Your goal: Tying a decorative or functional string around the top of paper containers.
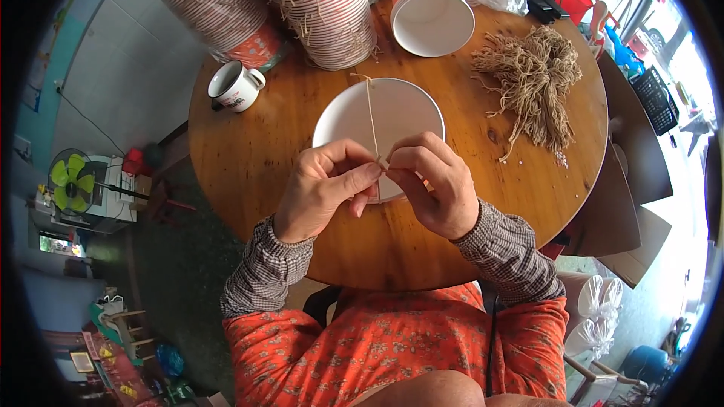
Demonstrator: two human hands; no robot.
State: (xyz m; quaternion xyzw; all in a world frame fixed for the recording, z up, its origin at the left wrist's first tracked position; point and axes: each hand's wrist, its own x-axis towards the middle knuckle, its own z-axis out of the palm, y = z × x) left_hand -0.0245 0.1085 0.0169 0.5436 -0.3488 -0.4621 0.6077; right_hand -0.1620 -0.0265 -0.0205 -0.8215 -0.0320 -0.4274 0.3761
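Note:
A white paper bucket (343, 115) stands on the wooden table in front of me, its round mouth facing up. A thin tan paper cord (372, 117) runs from the bucket's far rim, where it is knotted, across the mouth toward me. My left hand (324, 185) pinches the cord's near end between thumb and forefinger. Close against it, my right hand (434, 181) pinches the same end from the other side. The fingertips meet over the near part of the bucket, and they partly hide the cord's end.
Behind it are tall nested stacks of buckets (320, 11) with cords on them. A single bucket (434, 22) lies tipped at the back. A heap of tan cords (535, 79) lies on the right, an enamel mug (236, 87) on the left. Cardboard boxes (615, 188) stand beside the table (520, 181).

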